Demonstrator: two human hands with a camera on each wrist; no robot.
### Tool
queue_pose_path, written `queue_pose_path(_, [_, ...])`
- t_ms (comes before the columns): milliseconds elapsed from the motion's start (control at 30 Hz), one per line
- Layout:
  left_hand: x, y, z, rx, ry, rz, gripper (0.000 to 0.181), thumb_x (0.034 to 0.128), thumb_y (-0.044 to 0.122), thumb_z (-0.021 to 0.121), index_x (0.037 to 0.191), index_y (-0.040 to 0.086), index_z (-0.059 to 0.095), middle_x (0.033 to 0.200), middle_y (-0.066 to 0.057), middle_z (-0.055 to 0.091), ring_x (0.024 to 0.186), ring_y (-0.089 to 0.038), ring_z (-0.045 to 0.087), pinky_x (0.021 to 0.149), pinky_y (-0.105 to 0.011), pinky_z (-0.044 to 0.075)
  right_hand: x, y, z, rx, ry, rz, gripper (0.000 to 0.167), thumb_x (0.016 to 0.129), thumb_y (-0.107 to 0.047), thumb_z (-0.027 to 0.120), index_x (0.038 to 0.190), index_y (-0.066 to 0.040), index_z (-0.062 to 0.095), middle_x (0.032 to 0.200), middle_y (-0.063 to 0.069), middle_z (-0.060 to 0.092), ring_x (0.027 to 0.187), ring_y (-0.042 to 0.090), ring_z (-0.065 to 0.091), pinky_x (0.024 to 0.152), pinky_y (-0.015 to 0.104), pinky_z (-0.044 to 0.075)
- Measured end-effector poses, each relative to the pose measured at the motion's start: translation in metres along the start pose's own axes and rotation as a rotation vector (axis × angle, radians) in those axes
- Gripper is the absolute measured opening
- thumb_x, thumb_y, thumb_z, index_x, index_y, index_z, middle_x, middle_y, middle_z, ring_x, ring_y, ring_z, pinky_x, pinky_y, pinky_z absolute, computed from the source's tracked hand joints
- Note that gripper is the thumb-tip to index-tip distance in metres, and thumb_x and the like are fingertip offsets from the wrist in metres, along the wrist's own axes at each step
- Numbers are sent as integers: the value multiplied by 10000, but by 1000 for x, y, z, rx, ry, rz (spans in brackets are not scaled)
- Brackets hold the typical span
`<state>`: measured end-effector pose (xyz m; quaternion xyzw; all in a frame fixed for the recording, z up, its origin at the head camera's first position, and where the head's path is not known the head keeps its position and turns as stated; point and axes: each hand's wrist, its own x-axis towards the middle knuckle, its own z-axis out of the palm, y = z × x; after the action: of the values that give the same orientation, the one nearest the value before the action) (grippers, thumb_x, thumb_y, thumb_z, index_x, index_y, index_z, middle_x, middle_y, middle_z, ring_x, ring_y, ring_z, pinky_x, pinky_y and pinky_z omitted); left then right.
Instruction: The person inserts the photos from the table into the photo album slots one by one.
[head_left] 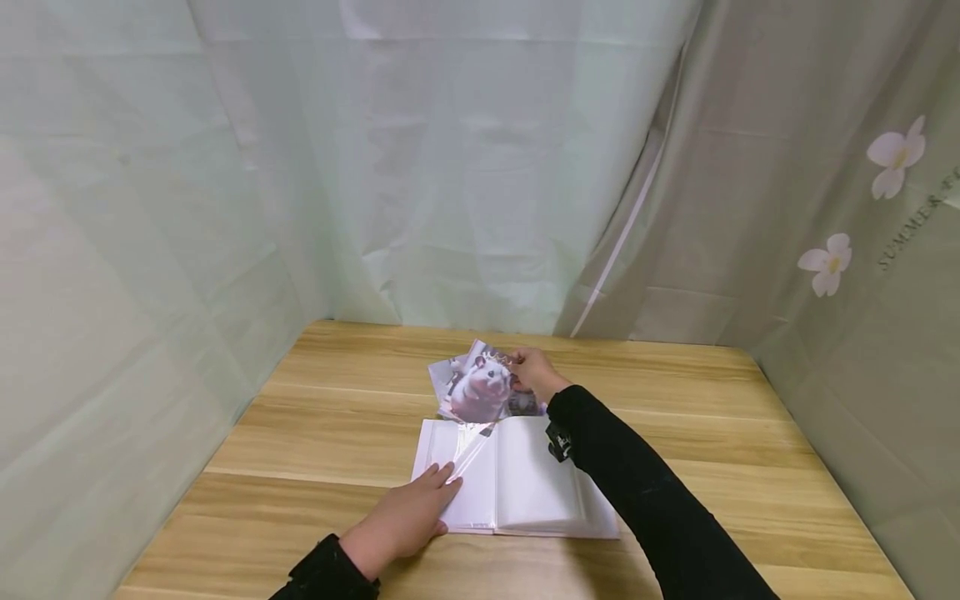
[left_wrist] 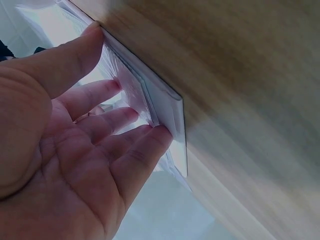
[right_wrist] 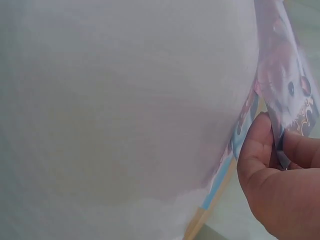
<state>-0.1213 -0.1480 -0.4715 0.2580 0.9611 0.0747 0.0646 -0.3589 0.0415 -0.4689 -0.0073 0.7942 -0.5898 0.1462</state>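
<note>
An album lies spread on the table, its pages white, with a glossy clear sleeve on the left page. My left hand rests on the left page with fingers fairly straight; in the left wrist view the fingertips of that hand touch the page edges. Beyond the album, my right hand pinches the right edge of a picture card showing a white furry animal with a crown. The right wrist view shows the card between thumb and finger of the right hand.
More picture cards lie fanned under and beside the held one, behind the album. The wooden table is bordered by pale curtains at the back and both sides.
</note>
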Motion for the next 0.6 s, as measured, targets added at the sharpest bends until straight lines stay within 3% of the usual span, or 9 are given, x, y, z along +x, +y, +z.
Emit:
queue_pose_path(167, [0, 0, 1, 2, -5, 0, 573, 796, 214, 683, 1299, 28, 482, 1359, -176, 377, 1219, -340, 352, 929, -433, 359, 5, 2, 0, -62, 4, -10, 97, 907, 25, 499, 944, 18, 589, 886, 146, 532, 653, 206, 511, 655, 407, 508])
queue_pose_path(300, [0, 1, -1, 3, -3, 0, 572, 799, 221, 680, 1300, 30, 482, 1360, -176, 376, 1220, -339, 352, 924, -435, 364, 11, 6, 0, -117, -16, -84, 81, 891, 33, 523, 883, -11, 590, 853, 117, 526, 600, 206, 519, 548, 342, 510])
queue_pose_path(500, [-1, 1, -2, -9, -5, -7, 570, 805, 224, 675, 1306, 37, 478, 1366, -175, 367, 1222, -339, 348, 919, -440, 368, 4, -4, -1, -227, -42, -138, 114, 895, 15, 528, 950, -15, 623, 944, 138, 559, 725, 344, 573, 645, 419, 509])
queue_pose_path(600, [-1, 1, -1, -5, -4, -3, 571, 808, 227, 673, 1309, 37, 474, 1369, -176, 363, 1223, -339, 347, 918, -436, 370, -2, -10, -2, -283, -63, -180, 126, 902, 10, 518, 970, 2, 624, 985, 137, 557, 769, 383, 567, 628, 415, 502])
